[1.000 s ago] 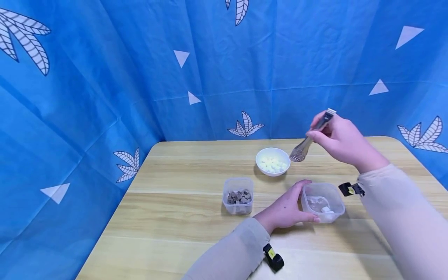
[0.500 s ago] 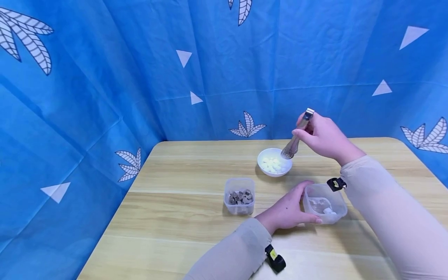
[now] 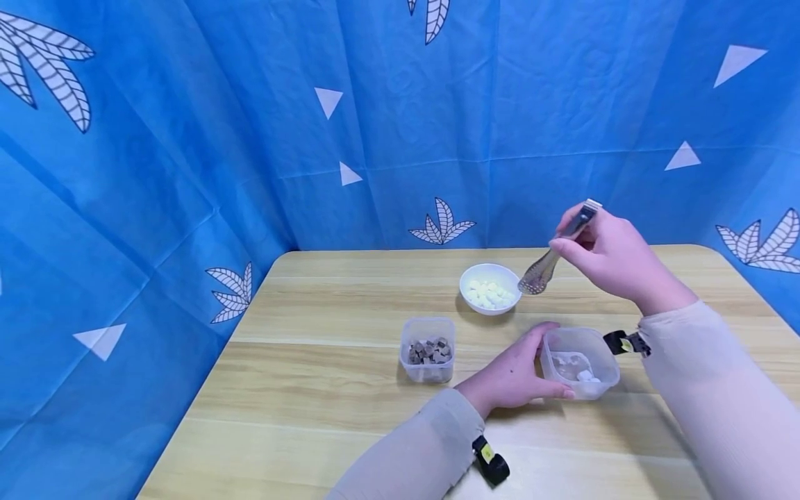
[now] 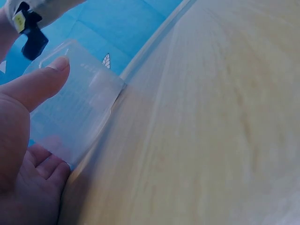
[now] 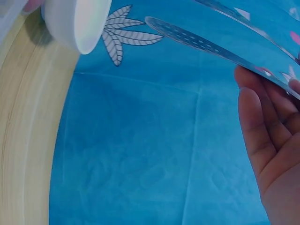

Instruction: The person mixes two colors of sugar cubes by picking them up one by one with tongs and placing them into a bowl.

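While my right hand grips the metal tongs by their upper arms, tips hovering just right of the white bowl of pale pieces, my left hand curls round the clear tub on the bench; I judge tongs stiff, slippery, springy, tub light and skiddy; the tub of dark cubes stands clear
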### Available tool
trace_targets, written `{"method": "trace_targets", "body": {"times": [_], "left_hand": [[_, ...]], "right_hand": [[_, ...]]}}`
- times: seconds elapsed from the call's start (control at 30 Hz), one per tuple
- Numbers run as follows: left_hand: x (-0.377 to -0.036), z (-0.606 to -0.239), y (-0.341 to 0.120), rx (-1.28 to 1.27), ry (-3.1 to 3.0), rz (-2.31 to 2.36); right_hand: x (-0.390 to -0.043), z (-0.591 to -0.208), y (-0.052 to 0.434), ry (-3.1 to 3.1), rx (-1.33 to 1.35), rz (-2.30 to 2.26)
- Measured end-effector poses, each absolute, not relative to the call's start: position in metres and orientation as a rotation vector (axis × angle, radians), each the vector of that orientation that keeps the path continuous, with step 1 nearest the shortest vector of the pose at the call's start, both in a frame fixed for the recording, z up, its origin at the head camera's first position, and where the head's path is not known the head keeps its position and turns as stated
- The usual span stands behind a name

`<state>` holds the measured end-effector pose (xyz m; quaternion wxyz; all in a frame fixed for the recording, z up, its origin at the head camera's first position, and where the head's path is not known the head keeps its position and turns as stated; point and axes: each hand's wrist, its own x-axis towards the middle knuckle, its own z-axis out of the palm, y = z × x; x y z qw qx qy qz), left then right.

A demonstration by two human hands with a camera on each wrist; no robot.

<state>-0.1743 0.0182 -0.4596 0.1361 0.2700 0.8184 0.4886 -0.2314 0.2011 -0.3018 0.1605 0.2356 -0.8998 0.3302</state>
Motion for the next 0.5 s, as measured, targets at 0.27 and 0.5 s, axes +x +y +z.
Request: {"method": "trace_targets", "body": {"times": [0.27, 0.5], "left_hand": [[-0.175, -0.457, 0.018, 0.752, 2.348, 1.451], [-0.174, -0.455, 0.018, 0.732, 2.376, 1.399]], "right_hand": [[-0.195, -0.312, 0.233, -2.537, 0.771, 0.975], [-0.176, -0.331, 0.247, -2.668, 0.922, 0.783]]}}
